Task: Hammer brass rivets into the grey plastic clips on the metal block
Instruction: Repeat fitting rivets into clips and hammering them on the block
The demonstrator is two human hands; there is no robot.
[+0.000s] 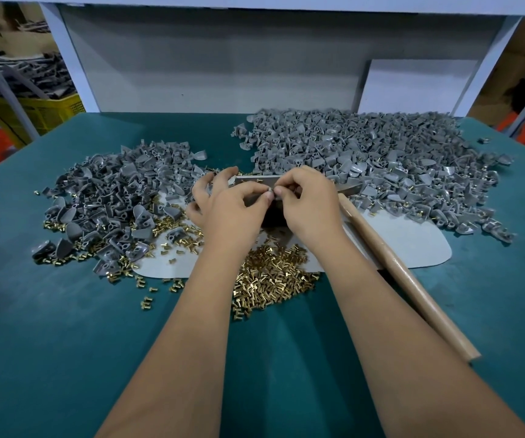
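Both your hands meet over the metal block (256, 181), left hand (229, 203) and right hand (308, 203) pinching 1 grey clip (269, 195) between fingertips, likely seating it for a rivet. Brass rivets (270, 273) sit close below, hammer (409, 276) idle at your right. No readable writing.

A matt, dull grey plastic is being shown by the clips (122, 197) heaped at the left and by the larger heap (365, 153) at the far right. A bright, glossy yellow metal sheen is being given off by the brass rivets (270, 273) scattered near the middle. The metal block (254, 180) is being seen as smooth, pale and faintly reflective. Smooth, lightly glossy wood is being shown by the hammer handle (413, 286). The green table cover (65, 343) is appearing matt, as is the pale grey mat (413, 245).
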